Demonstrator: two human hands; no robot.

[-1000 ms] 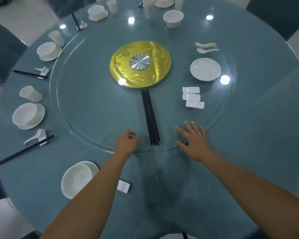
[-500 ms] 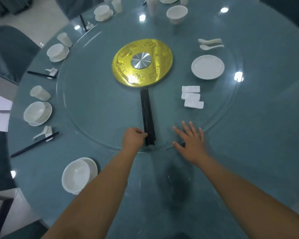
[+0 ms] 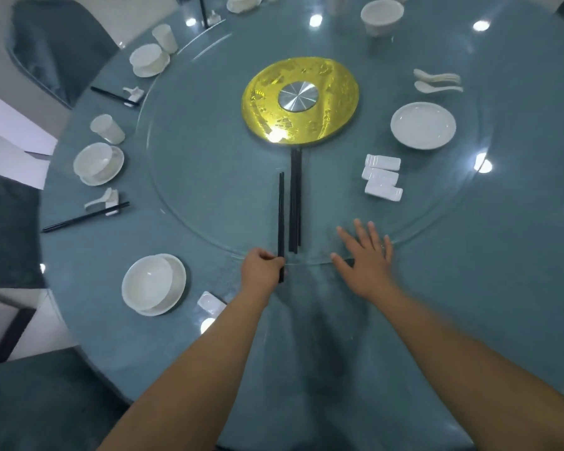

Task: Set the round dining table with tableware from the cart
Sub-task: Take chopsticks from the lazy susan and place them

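At the near edge of a round dining table (image 3: 469,288) draped in blue-grey cloth, a left hand (image 3: 261,266) pinches a black pair of chopsticks (image 3: 281,216) by its near end, tips pointing toward the centre across the glass turntable (image 3: 192,196). The right hand (image 3: 367,260) lies flat, fingers spread, on the turntable's rim. Slim, rigid and light, the lacquer-smooth sticks look apt to slide or scissor apart; a hold nearer mid-length would likely steady them. Just left, a glossy white bowl on a plate (image 3: 153,284) and a chopstick rest (image 3: 210,304) wait. Beyond lie spare chopsticks (image 3: 295,203), three stacked rests (image 3: 383,177), a saucer (image 3: 423,125), spoons (image 3: 438,82) and the gold hub (image 3: 300,100).
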